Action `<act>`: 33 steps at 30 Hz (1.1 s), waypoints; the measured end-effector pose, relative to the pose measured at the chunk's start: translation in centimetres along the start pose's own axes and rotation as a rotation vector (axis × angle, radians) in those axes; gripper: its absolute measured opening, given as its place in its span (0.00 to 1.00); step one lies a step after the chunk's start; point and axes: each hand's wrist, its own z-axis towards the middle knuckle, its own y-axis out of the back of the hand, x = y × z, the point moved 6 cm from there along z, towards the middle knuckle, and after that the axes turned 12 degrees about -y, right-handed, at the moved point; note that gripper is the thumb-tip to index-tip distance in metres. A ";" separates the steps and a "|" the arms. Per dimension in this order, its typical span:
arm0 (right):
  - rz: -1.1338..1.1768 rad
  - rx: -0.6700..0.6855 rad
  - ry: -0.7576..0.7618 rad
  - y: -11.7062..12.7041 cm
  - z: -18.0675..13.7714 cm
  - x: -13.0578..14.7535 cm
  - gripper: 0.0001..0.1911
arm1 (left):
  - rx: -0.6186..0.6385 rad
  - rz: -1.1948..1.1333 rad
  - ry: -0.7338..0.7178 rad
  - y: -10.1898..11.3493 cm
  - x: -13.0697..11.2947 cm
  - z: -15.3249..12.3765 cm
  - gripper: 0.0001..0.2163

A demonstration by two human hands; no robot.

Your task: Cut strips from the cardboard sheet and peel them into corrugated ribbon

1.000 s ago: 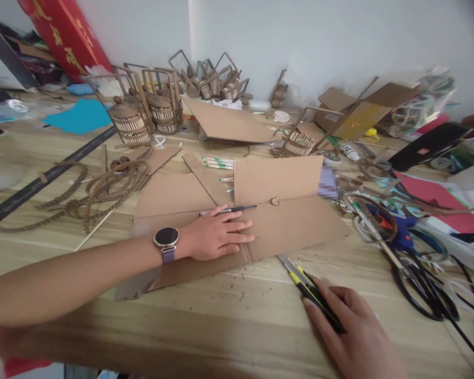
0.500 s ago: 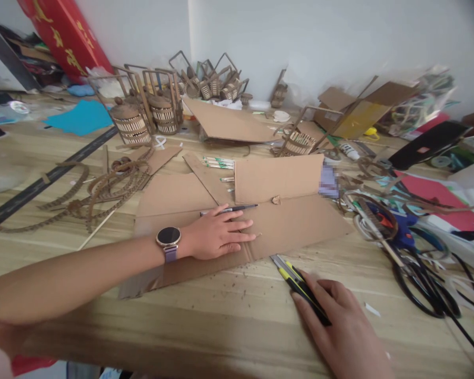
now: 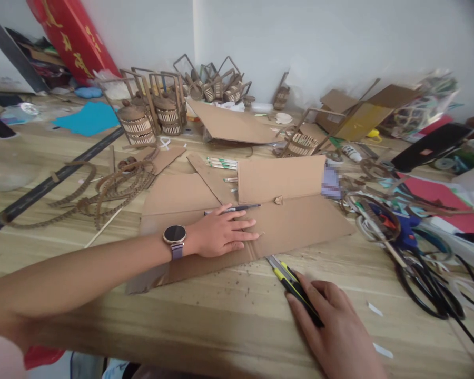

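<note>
My left hand (image 3: 225, 231) lies flat with spread fingers on a folded sheet of cardboard (image 3: 300, 221), a watch on its wrist. A dark pen (image 3: 243, 208) rests on the cardboard against the fingers, partly covered by them. In my right hand (image 3: 332, 316) is a yellow and black utility knife (image 3: 290, 281), its blade out and pointing up and left. The blade tip is close to the cardboard's near edge; whether it touches cannot be made out. Dark crumbs are scattered on the table just below that edge.
Small lidded baskets with tall handles (image 3: 136, 126) stand at the back left, with more behind. Curled brown strips (image 3: 114, 184) lie left. Black-handled scissors (image 3: 422, 284) and a red sheet (image 3: 438, 200) lie right. Another cardboard piece (image 3: 233, 123) sits behind.
The utility knife in my right hand has shifted slightly left along the cardboard's near edge. My left hand stays flat on the cardboard. The whole view has moved a little.
</note>
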 end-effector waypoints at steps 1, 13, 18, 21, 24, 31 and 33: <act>-0.003 -0.006 0.024 0.1 -0.2 0.2 0.23 | -0.006 0.003 -0.001 0.0 0.0 0.0 0.20; 0.048 0.035 -0.058 0.0 0.9 0.4 0.22 | -0.087 0.018 -0.068 1.6 -0.6 -1.6 0.21; 0.078 0.029 -0.050 0.2 1.1 0.1 0.22 | -0.049 -0.026 -0.098 2.0 -1.0 -5.6 0.22; 0.055 0.006 -0.030 0.3 0.9 0.4 0.22 | 0.007 -0.066 -0.079 1.2 -0.8 -7.1 0.23; 0.024 -0.024 0.012 0.4 0.5 1.1 0.23 | 0.006 -0.088 -0.045 0.8 -0.6 -7.3 0.23; -0.034 -0.056 0.057 0.7 -0.1 1.9 0.23 | -0.013 -0.084 -0.052 0.6 -1.0 -6.8 0.22; -0.031 -0.045 0.043 0.7 0.0 1.8 0.23 | -0.012 -0.079 -0.048 0.6 -1.0 -6.8 0.23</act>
